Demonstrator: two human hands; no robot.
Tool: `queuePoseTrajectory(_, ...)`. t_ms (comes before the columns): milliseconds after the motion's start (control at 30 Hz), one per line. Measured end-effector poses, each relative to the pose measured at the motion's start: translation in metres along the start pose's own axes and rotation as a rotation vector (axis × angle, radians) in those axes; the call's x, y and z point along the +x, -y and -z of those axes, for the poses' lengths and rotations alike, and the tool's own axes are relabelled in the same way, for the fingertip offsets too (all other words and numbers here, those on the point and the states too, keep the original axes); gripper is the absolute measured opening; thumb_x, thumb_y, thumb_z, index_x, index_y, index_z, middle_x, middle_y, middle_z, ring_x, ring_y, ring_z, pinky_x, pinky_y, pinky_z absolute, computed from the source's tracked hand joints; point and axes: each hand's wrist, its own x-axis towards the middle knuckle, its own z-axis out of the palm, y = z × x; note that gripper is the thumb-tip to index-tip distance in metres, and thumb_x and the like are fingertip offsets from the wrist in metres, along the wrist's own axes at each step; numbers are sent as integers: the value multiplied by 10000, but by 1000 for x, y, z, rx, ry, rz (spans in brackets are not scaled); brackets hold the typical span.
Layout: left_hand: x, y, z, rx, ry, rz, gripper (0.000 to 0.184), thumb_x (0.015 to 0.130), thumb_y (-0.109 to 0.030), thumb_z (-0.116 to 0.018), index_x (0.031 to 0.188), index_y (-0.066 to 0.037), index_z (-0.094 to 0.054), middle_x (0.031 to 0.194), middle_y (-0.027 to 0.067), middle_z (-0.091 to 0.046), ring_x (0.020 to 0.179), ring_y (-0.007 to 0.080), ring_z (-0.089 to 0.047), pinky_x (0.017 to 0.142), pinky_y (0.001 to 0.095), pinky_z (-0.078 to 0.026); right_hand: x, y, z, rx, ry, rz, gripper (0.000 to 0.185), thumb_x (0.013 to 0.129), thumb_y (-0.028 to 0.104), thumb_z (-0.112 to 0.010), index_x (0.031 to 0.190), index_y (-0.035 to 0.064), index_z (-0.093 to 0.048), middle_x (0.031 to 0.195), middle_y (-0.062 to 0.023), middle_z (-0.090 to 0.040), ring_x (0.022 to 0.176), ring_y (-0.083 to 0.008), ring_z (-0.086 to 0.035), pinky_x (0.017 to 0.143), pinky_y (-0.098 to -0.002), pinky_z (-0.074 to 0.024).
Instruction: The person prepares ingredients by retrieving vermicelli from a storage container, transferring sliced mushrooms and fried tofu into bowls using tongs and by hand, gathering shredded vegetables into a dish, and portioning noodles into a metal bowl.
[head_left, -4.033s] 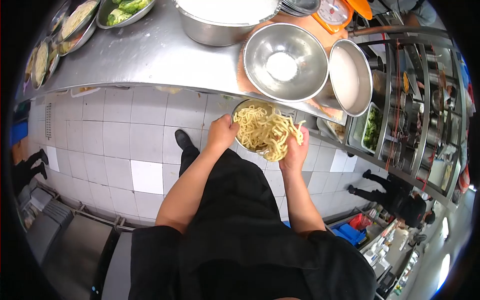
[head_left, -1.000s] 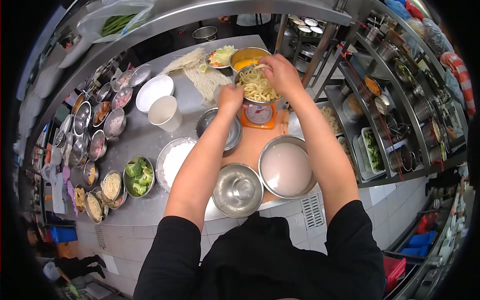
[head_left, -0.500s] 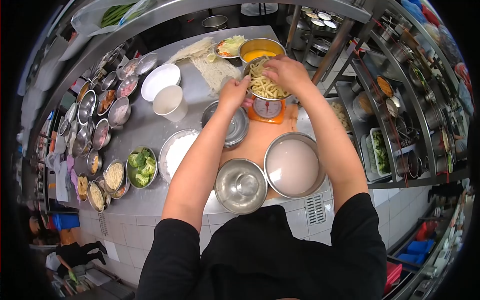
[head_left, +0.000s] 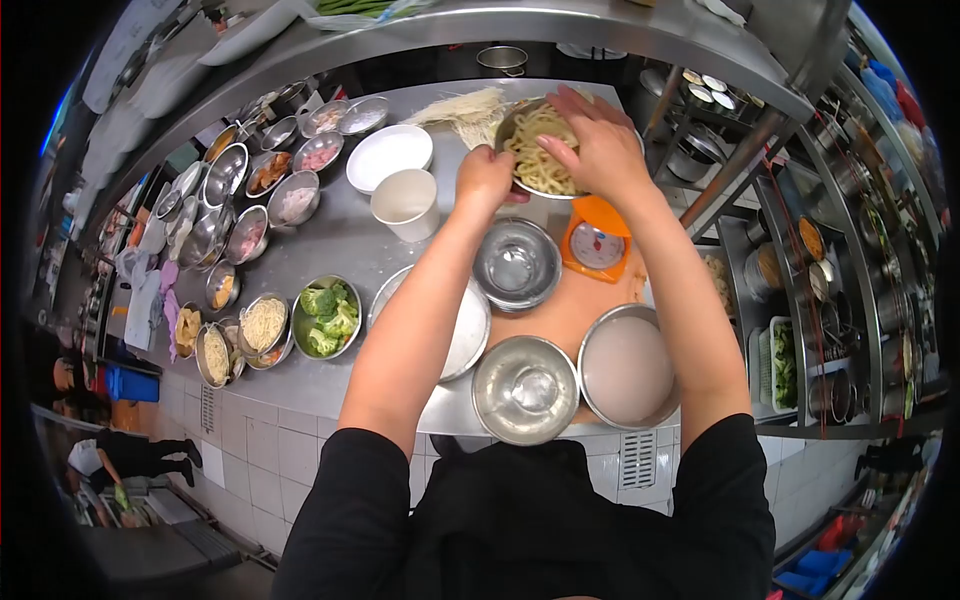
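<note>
Thick pale noodles fill a metal bowl near the far edge of the table. My left hand is closed on the bowl's left rim, its fingers partly hidden below. Over the bowl's right side lies my right hand, fingers stretched out and thumb apart, touching or just above the noodles. An orange kitchen scale stands closer to me, its platform partly behind my right forearm. Beside it, to the left, is a stack of metal bowls.
Near me are a metal bowl and a pot of whitish liquid. Leftward stand a bowl of broccoli, a white tub and several ingredient bowls. Dried noodles lie at the back. A shelf rail crosses above.
The noodle bowl has moved off the scale to the far side, with my left hand on it. My right hand has gone from curled in the noodles to spread flat. The view has shifted.
</note>
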Motion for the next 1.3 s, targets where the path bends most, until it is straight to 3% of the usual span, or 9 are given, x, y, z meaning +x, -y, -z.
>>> queuePoseTrajectory(33,6,3,14,-26,-38,8,211,909,-112,-494,945,96,-506,851,223,-654,588,302,-688,480,341,-599,11,7,-8,9,-164,62,543,887,449,-614,1293,90,-574,1339,-161,-563,1197,-340,-557,1023,-440,-418)
queuePoseTrajectory(300,79,91,76,-381,-247,180,283,957,-123,-445,1107,115,-466,866,217,-666,595,272,-690,490,341,-601,35,50,-67,260,77,-55,472,897,331,-644,1279,63,-578,1333,-193,-555,1225,-367,-526,1029,-421,-423)
queuePoseTrajectory(533,119,133,108,28,-358,220,213,879,-86,-490,910,105,-579,840,241,-676,566,276,-689,483,346,-565,-3,66,-44,456,43,-210,381,906,256,-639,1208,25,-609,1226,-179,-611,1140,-345,-574,974,-389,-448)
queuePoseTrajectory(867,138,198,138,-67,-418,342,183,852,-91,-528,811,63,-618,625,180,-648,535,294,-667,425,358,-506,-74,60,-17,722,137,-525,277,928,176,-622,1170,41,-632,1153,-113,-645,1038,-223,-623,870,-327,-493)
queuePoseTrajectory(967,156,235,150,295,-177,383,154,788,-98,-603,682,-15,-678,647,156,-670,585,282,-674,536,390,-526,-82,58,-17,788,178,-523,264,939,153,-607,1176,41,-635,1152,-94,-647,1040,-190,-616,888,-315,-489)
queuePoseTrajectory(1033,123,195,158,479,-20,232,149,867,-116,-569,900,15,-632,811,160,-669,652,252,-687,548,352,-550,-86,63,-16,831,208,-505,268,943,127,-595,1191,29,-627,1153,-79,-645,1049,-168,-606,917,-305,-478)
queuePoseTrajectory(1100,65,130,169,256,5,131,254,945,-133,-534,1118,45,-587,975,163,-667,719,223,-700,560,314,-574,-95,67,-16,905,268,-481,287,953,107,-573,1218,-1,-603,1174,-83,-631,1088,-164,-592,959,-303,-454)
queuePoseTrajectory(1167,-12,52,192,-22,-29,61,251,946,-169,-586,1100,29,-594,957,140,-659,737,209,-705,585,299,-577,-103,74,-10,947,335,-438,310,965,100,-552,1249,-21,-570,1202,-98,-617,1129,-176,-579,997,-304,-427)
queuePoseTrajectory(1300,-104,14,325,297,-375,-204,246,944,-240,-627,1066,-26,-628,936,74,-667,745,150,-687,602,277,-554,-130,96,8,1003,373,-439,322,977,99,-528,1276,-20,-550,1228,-120,-610,1154,-197,-571,1009,-319,-421)
